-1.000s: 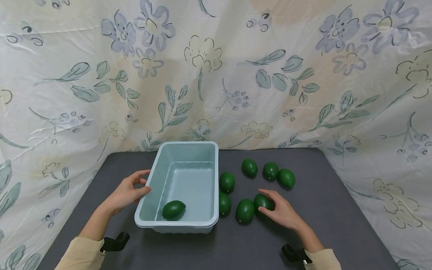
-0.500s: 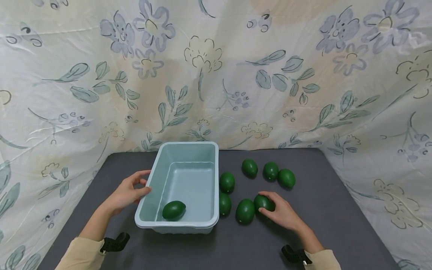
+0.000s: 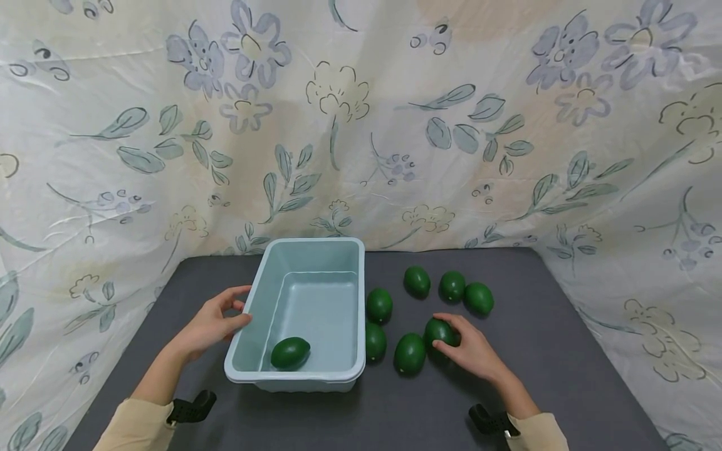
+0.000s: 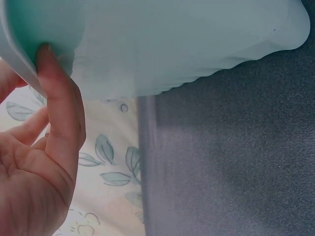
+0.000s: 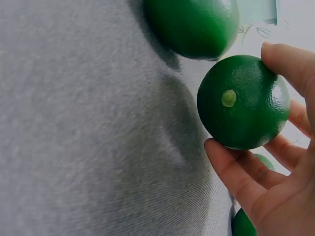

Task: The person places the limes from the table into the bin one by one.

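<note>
My left hand [image 3: 207,321] holds the left rim of a pale blue-green plastic tub [image 3: 361,300]; in the left wrist view a fingertip [image 4: 47,56] presses the wall just under the rim. One dark green avocado [image 3: 290,354] lies inside the tub at its near end. To the tub's right, my right hand [image 3: 472,351] grips another avocado [image 5: 246,105] between thumb and fingers. Its pale stem spot faces the right wrist camera, and a shadow lies apart from it on the cloth. Close to its left sits a further avocado [image 3: 410,354].
Two avocados, one of them nearer [image 3: 375,342], lie against the tub's right side. Farther back are three more, among them a right-hand avocado [image 3: 479,299]. Dark grey cloth [image 3: 541,363] covers the table. A floral curtain [image 3: 361,125] hangs behind it.
My right hand has closed its thumb and fingers round the avocado and raised it slightly. The left hand and the tub have stayed in place.
</note>
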`<state>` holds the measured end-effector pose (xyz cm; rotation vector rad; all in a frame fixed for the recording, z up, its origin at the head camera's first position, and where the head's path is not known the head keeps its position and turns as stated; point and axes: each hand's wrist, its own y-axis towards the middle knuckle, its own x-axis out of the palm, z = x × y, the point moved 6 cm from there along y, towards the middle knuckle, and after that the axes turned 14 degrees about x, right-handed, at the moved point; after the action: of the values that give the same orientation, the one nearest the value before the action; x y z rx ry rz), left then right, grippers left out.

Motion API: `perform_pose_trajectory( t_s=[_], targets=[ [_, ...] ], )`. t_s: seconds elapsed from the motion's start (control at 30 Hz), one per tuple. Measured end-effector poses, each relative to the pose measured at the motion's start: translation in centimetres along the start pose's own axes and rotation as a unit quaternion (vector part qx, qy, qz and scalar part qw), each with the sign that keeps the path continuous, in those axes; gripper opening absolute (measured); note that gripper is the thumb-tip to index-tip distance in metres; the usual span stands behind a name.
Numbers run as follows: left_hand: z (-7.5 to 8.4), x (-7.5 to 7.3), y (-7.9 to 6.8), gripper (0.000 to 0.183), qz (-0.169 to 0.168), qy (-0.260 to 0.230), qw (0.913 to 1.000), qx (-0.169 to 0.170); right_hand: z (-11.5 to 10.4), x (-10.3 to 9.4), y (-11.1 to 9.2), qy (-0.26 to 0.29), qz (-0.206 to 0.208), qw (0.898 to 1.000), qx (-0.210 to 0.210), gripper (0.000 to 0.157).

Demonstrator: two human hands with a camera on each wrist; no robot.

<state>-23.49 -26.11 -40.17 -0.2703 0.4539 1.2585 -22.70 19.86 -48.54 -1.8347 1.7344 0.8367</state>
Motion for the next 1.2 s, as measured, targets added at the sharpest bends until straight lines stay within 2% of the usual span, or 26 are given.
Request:
perform_pose_trajectory(
  t_s=[0.63, 1.2],
  targets=[
    [-0.1, -0.1, -0.1, 0.063, 0.001, 0.008, 1.0000, 0.003, -2.5, -1.2, 2.0, 0.028, -0.008, 0.999, -0.015, 0.056],
    [-0.1, 0.0, 0.1, 0.065, 0.003, 0.007, 1.0000, -0.002, -5.9, -2.3, 4.1, 0.049, -0.028, 0.998, -0.016, 0.059]
  ],
)
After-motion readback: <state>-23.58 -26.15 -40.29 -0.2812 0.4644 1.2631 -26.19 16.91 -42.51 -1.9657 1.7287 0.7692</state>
